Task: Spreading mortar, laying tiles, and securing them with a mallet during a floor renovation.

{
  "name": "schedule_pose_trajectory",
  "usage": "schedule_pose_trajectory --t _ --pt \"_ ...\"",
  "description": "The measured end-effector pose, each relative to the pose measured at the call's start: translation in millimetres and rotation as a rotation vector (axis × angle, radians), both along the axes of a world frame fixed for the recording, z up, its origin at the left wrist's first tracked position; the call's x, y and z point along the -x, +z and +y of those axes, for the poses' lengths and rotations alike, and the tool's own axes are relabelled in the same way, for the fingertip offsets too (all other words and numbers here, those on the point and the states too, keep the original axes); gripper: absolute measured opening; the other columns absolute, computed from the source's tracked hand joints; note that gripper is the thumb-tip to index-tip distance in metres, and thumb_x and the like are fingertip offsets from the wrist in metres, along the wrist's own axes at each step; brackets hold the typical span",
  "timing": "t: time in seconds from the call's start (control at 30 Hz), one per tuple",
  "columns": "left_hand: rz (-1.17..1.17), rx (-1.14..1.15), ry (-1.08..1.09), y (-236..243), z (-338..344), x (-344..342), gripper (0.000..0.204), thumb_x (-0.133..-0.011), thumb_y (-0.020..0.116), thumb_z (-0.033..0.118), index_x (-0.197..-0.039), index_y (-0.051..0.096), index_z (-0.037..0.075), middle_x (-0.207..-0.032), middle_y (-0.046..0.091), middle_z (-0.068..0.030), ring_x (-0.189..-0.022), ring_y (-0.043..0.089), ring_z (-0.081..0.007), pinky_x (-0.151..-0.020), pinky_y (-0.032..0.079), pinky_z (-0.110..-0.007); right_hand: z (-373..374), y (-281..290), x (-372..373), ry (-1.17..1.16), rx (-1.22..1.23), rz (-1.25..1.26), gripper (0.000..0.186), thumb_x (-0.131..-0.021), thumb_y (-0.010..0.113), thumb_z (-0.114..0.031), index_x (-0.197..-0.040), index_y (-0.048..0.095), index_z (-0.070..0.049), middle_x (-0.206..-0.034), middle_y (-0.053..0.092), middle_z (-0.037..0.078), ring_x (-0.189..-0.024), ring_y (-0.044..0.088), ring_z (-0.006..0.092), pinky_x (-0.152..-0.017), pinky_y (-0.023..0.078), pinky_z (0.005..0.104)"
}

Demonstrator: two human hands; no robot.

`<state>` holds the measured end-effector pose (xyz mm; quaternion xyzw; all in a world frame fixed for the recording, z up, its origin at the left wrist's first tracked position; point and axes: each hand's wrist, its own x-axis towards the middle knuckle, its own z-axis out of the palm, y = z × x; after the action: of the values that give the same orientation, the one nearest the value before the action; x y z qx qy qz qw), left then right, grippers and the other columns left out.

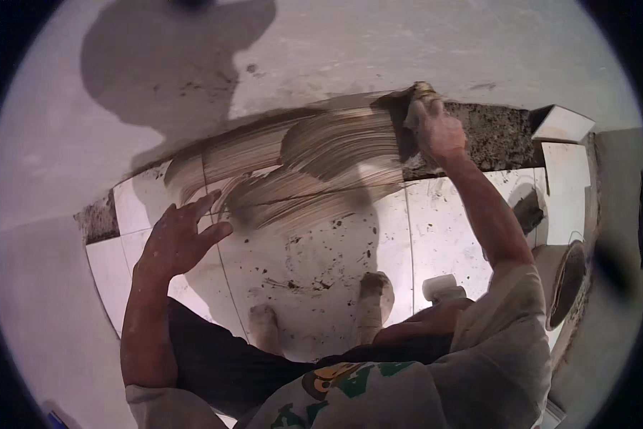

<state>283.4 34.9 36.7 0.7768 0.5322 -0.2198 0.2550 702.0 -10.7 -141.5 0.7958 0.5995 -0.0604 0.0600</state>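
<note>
My right hand (439, 132) is closed on a dirty yellowish-brown sponge or rag (423, 89); I cannot tell which. It presses down where the tiled floor meets the wall, beside a strip of rough dark mortar bed (489, 136). Wet brown streaks (336, 146) curve across the white floor tiles (436, 229) to the left of that hand. Over the left end of the streaks, my left hand (182, 239) is empty, its fingers spread. Whether its fingertips touch the floor is unclear.
Cut white tile pieces (563, 123) stand and lie at the far right, near a bucket (568, 286). A dark object (527, 211) and a small white cylinder (439, 286) rest on the right-hand tiles. Dark crumbs lie around my feet (375, 293). Another bare mortar patch (100, 219) shows at left.
</note>
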Motion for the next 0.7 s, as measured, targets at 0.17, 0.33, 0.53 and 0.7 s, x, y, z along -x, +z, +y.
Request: schedule_pose_trajectory --t 0.17,0.33,0.53,0.7 --pt "0.001 -0.057 0.036 3 5 13 0.068 -0.085 0.063 0.049 -0.138 0.046 0.009 -0.128 0.057 -0.0154 -0.117 0.052 -0.0353 -0.103 0.037 -0.043 16 24 99 0.129 -0.056 0.305 0.038 -0.087 0.051 -0.022 -0.125 0.047 -0.017 -0.109 0.056 0.023 -0.081 0.064 0.0390 -0.071 0.052 0.0493" --pt "-0.028 -0.048 -0.024 4 -5 36 0.067 -0.087 0.058 0.051 -0.138 0.044 0.011 -0.131 0.053 -0.0189 -0.124 0.048 -0.0341 -0.112 0.027 -0.048 70 -12 246 0.604 -0.163 0.503 0.036 -0.083 0.053 -0.016 -0.117 0.049 -0.004 -0.091 0.064 0.020 -0.081 0.065 0.0377 -0.068 0.054 0.0478" --pt "-0.130 -0.095 -0.052 6 -15 56 0.066 -0.086 0.060 0.048 -0.136 0.046 0.007 -0.124 0.057 -0.0199 -0.119 0.052 -0.0328 -0.109 0.029 -0.050 141 -55 409 0.692 -0.157 0.614 0.036 -0.079 0.059 -0.020 -0.111 0.060 -0.003 -0.086 0.068 0.014 -0.085 0.067 0.0268 -0.068 0.054 0.0388" --pt "-0.120 -0.025 0.039 8 8 61 0.068 -0.085 0.062 0.046 -0.137 0.045 0.007 -0.128 0.054 -0.0221 -0.122 0.049 -0.0359 -0.111 0.027 -0.049 156 -87 365 0.626 -0.212 0.392 0.025 -0.074 0.062 -0.016 -0.092 0.069 -0.001 -0.083 0.069 0.015 -0.083 0.068 0.0298 -0.067 0.054 0.0421"
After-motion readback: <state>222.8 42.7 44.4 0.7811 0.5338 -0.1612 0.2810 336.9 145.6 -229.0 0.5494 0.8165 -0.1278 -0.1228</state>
